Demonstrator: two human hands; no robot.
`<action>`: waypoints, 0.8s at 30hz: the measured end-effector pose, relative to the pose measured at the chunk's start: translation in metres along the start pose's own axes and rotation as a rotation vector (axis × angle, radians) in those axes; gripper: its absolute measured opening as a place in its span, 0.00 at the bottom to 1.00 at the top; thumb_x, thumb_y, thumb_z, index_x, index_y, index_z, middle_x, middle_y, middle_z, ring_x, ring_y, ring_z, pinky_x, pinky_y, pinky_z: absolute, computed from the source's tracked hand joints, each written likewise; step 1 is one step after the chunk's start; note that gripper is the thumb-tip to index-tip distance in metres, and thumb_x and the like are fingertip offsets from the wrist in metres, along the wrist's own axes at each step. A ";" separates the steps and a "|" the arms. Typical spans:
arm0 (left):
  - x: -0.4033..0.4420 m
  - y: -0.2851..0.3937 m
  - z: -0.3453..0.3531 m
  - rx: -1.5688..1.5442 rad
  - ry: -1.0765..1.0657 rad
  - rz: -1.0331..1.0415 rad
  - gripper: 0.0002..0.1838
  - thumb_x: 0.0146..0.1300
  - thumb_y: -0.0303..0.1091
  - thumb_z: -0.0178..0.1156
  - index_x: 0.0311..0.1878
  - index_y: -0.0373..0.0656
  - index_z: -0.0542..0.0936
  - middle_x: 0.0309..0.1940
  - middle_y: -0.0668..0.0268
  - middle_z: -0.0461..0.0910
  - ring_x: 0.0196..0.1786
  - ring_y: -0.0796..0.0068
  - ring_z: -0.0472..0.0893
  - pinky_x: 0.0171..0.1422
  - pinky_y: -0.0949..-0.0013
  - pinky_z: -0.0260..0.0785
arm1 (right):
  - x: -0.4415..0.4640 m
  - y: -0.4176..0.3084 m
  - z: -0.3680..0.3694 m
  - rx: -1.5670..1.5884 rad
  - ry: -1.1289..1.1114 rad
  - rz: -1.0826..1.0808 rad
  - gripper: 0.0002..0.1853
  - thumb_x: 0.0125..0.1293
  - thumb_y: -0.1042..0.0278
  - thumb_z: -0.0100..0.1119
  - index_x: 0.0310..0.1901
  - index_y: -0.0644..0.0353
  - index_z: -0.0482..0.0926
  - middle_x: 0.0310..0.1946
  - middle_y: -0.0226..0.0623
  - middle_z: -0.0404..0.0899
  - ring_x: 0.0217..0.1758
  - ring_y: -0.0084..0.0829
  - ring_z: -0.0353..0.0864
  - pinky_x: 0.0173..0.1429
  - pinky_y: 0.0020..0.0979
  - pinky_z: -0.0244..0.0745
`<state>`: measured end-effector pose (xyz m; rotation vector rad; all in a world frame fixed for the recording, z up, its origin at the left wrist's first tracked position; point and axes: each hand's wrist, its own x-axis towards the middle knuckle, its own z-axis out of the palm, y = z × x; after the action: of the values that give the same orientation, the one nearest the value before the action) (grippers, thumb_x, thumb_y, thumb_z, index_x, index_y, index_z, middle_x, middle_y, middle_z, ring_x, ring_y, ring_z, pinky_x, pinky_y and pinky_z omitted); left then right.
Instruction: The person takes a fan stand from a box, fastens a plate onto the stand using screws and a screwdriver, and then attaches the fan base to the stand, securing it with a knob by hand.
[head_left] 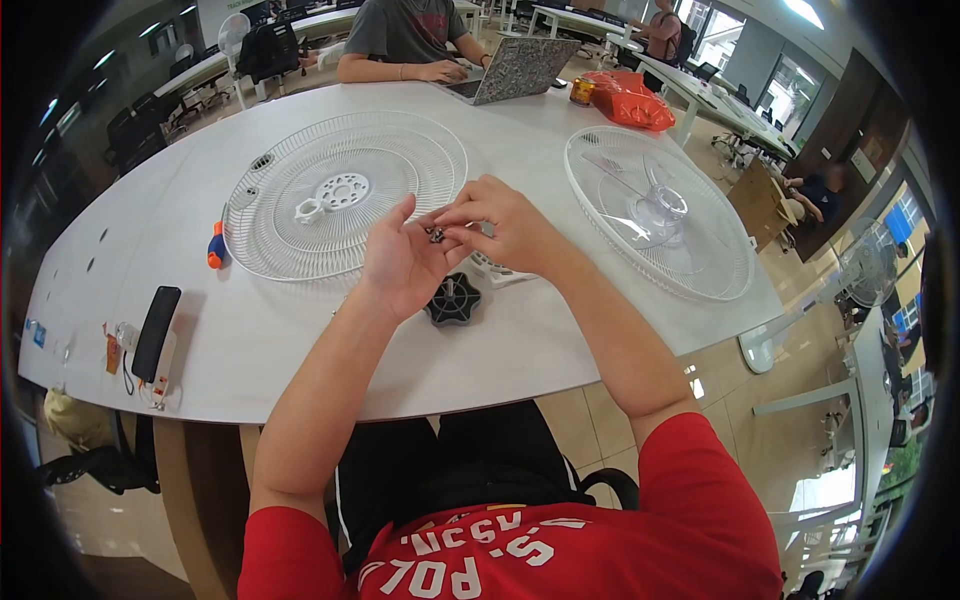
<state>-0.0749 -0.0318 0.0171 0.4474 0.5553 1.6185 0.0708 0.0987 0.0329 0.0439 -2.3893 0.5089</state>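
Small metal pieces (pixel 436 235) lie on the fingers of my left hand (pixel 398 262), which is turned palm up over the white table (pixel 510 350). From the right, my right hand (pixel 508 228) reaches over it with thumb and fingers pinched at the pieces; what exactly is between its fingertips is too small to make out. Just below my hands sits a black lobed knob (pixel 454 300). A white fan grille (pixel 290 235) lies flat behind my left hand. Partly hidden beneath my right hand is another white part (pixel 505 272).
A second grille with a clear fan blade (pixel 660 207) lies at the right. A screwdriver with orange and blue handle (pixel 216 246) and a black-and-white handset (pixel 157 335) are at the left. Across the table, a person uses a laptop (pixel 520 70) beside a red bag (pixel 628 100) and a can (pixel 582 92).
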 end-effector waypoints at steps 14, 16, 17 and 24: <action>-0.002 0.003 0.001 -0.040 0.040 0.005 0.34 0.85 0.48 0.36 0.75 0.23 0.59 0.72 0.39 0.68 0.75 0.47 0.72 0.79 0.53 0.70 | -0.012 0.024 -0.057 0.114 -0.257 0.430 0.10 0.62 0.64 0.74 0.42 0.58 0.90 0.34 0.29 0.87 0.37 0.22 0.79 0.45 0.29 0.73; -0.002 0.003 0.000 -0.035 0.038 0.008 0.34 0.85 0.48 0.36 0.76 0.23 0.58 0.73 0.38 0.67 0.76 0.46 0.71 0.79 0.53 0.70 | -0.015 0.031 -0.062 0.077 -0.364 0.485 0.11 0.62 0.63 0.75 0.42 0.59 0.89 0.33 0.29 0.87 0.37 0.23 0.79 0.46 0.29 0.74; -0.002 0.003 0.000 -0.030 0.035 0.011 0.34 0.85 0.48 0.36 0.76 0.23 0.58 0.74 0.37 0.66 0.78 0.45 0.69 0.79 0.53 0.70 | -0.016 0.034 -0.065 0.090 -0.421 0.518 0.11 0.62 0.63 0.75 0.42 0.59 0.89 0.33 0.29 0.87 0.37 0.23 0.78 0.46 0.29 0.74; -0.002 0.004 0.000 -0.023 0.037 0.021 0.34 0.85 0.48 0.36 0.76 0.23 0.59 0.74 0.37 0.66 0.77 0.46 0.70 0.78 0.53 0.71 | -0.021 0.045 -0.063 0.140 -0.518 0.549 0.12 0.62 0.64 0.76 0.43 0.60 0.89 0.32 0.29 0.85 0.37 0.23 0.79 0.45 0.29 0.75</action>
<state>-0.0778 -0.0338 0.0189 0.4076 0.5611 1.6546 0.1185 0.1614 0.0477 -0.4850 -2.8640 1.0207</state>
